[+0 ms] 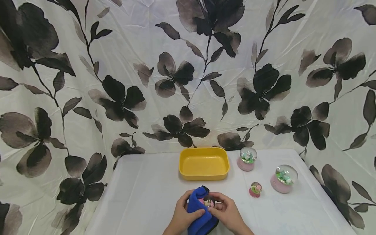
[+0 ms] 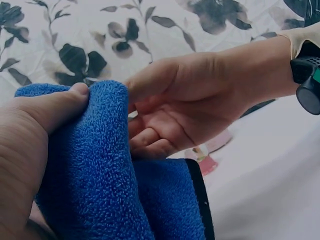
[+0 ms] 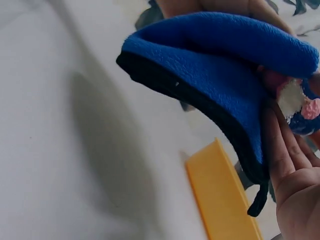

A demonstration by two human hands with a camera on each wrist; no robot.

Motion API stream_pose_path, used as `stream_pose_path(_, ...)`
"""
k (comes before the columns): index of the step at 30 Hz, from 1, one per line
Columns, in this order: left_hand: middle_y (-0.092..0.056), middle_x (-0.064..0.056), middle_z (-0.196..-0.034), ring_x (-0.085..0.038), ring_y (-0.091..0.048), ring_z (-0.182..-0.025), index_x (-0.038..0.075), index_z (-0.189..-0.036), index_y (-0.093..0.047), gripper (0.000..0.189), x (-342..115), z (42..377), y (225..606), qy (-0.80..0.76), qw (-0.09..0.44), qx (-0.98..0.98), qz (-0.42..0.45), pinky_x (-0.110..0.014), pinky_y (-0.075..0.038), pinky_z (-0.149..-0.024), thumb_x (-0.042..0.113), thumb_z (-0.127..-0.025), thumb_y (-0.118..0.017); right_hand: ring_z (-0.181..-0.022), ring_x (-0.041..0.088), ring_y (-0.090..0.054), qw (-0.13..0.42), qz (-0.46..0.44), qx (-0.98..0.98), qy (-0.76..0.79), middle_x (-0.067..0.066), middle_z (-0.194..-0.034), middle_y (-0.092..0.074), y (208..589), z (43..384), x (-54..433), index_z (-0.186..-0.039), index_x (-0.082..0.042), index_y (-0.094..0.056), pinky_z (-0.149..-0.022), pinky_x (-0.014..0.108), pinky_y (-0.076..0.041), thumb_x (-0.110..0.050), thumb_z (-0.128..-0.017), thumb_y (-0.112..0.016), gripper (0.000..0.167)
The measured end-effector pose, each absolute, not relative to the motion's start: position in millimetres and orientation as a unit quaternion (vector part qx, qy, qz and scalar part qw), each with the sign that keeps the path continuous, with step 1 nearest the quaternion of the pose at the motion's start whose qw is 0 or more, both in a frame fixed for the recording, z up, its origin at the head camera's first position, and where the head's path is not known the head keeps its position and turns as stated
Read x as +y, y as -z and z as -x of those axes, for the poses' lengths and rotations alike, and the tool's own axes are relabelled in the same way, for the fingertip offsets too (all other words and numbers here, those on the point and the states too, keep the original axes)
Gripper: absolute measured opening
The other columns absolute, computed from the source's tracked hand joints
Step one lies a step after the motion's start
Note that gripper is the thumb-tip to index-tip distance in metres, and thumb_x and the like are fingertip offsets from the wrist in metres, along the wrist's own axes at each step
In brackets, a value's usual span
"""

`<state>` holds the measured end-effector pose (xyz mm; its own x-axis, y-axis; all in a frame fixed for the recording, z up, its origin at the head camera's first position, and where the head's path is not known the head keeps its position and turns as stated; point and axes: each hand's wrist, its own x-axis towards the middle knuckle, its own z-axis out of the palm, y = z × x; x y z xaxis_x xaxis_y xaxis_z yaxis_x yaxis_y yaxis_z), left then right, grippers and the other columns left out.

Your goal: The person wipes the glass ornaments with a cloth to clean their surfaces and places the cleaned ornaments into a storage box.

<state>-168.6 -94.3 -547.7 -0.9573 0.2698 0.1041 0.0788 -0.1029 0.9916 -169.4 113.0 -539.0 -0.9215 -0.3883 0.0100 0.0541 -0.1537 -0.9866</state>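
My left hand grips a blue terry cloth with a black edge, its thumb lying over the folded fabric. Wrapped partly in that cloth is a snow globe with a dark-haired figure and pink details inside. The fingers of my right hand hold the globe from the other side. In the right wrist view, the globe shows a pink flower, and the cloth drapes over its base. The left wrist view has the cloth hiding the globe.
A yellow rectangular tray stands beyond my hands on the white-covered table. To the right are a pink-based snow globe, a larger one and a tiny one. Behind the table hangs a floral curtain.
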Motion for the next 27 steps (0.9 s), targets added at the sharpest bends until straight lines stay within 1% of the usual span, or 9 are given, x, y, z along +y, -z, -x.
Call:
stream_pose_path(4, -0.055, -0.018, -0.121, -0.028, -0.065, -0.098, 0.002, -0.128, -0.054, 0.051, -94.5, 167.2, 549.6, -0.736, 0.063, 0.661, -0.129, -0.036, -0.055, -0.081, 0.005, -0.081, -0.075, -0.086, 0.015, -0.063, 0.170, 0.136, 0.634, 0.742, 0.020, -0.123, -0.054, 540.3, 168.0, 115.2, -0.139, 0.007, -0.043, -0.075, 0.026, -0.055, -0.009, -0.091, -0.068, 0.057)
stream_pose_path(6, -0.055, -0.018, -0.121, -0.027, -0.065, -0.099, 0.001, -0.129, -0.053, 0.052, -94.9, 166.2, 550.0, -0.737, 0.066, 0.661, -0.126, -0.036, -0.055, -0.081, 0.005, -0.082, -0.075, -0.086, 0.015, -0.062, 0.169, 0.147, 0.644, 0.732, 0.020, -0.124, -0.054, 540.0, 167.6, 116.4, -0.140, 0.004, -0.044, -0.075, 0.027, -0.054, -0.010, -0.091, -0.067, 0.056)
stream_pose_path(9, -0.056, -0.017, -0.121, -0.025, -0.065, -0.100, 0.000, -0.130, -0.052, 0.053, -96.0, 165.5, 549.8, -0.728, 0.074, 0.671, -0.120, -0.034, -0.054, -0.082, 0.009, -0.083, -0.074, -0.085, 0.015, -0.063, 0.142, 0.183, 0.678, 0.698, 0.018, -0.121, -0.058, 538.4, 167.6, 118.2, -0.138, -0.001, -0.049, -0.073, 0.028, -0.055, -0.011, -0.091, -0.069, 0.052)
stream_pose_path(13, -0.056, -0.015, -0.121, -0.022, -0.065, -0.099, 0.003, -0.132, -0.051, 0.054, -97.0, 167.0, 549.5, -0.704, 0.096, 0.694, -0.114, -0.033, -0.054, -0.082, 0.015, -0.084, -0.074, -0.091, 0.016, -0.065, 0.079, 0.251, 0.724, 0.638, 0.014, -0.116, -0.063, 534.6, 169.0, 121.2, -0.131, -0.006, -0.056, -0.073, 0.032, -0.056, -0.015, -0.091, -0.070, 0.044)
stream_pose_path(17, -0.056, -0.014, -0.121, -0.022, -0.064, -0.100, 0.006, -0.133, -0.052, 0.056, -97.8, 168.1, 550.4, -0.695, 0.106, 0.703, -0.108, -0.032, -0.054, -0.083, 0.017, -0.084, -0.075, -0.104, 0.017, -0.063, 0.033, 0.320, 0.747, 0.582, 0.008, -0.121, -0.063, 532.1, 171.6, 122.8, -0.129, -0.011, -0.058, -0.076, 0.032, -0.056, -0.014, -0.089, -0.071, 0.042)
stream_pose_path(20, -0.056, -0.014, -0.122, -0.023, -0.064, -0.100, 0.006, -0.133, -0.052, 0.057, -98.3, 168.3, 551.4, -0.699, 0.103, 0.700, -0.104, -0.033, -0.054, -0.083, 0.015, -0.083, -0.075, -0.109, 0.017, -0.061, 0.006, 0.357, 0.757, 0.547, 0.005, -0.125, -0.060, 533.5, 174.1, 122.7, -0.130, -0.013, -0.058, -0.078, 0.031, -0.055, -0.011, -0.089, -0.071, 0.043)
stream_pose_path(24, -0.055, -0.014, -0.122, -0.024, -0.064, -0.100, 0.007, -0.134, -0.052, 0.058, -98.6, 168.2, 550.5, -0.705, 0.105, 0.695, -0.093, -0.033, -0.054, -0.082, 0.015, -0.082, -0.077, -0.107, 0.018, -0.062, -0.002, 0.354, 0.747, 0.563, 0.005, -0.125, -0.059, 539.4, 176.9, 121.9, -0.129, -0.012, -0.057, -0.077, 0.032, -0.056, -0.010, -0.089, -0.071, 0.043)
stream_pose_path(27, -0.055, -0.013, -0.123, -0.024, -0.063, -0.102, 0.009, -0.133, -0.053, 0.058, -99.1, 169.4, 548.5, -0.707, 0.108, 0.693, -0.090, -0.033, -0.054, -0.083, 0.015, -0.081, -0.077, -0.100, 0.017, -0.063, 0.001, 0.327, 0.734, 0.596, 0.006, -0.123, -0.059, 543.4, 178.4, 120.7, -0.128, -0.013, -0.058, -0.075, 0.034, -0.056, -0.014, -0.088, -0.072, 0.042)
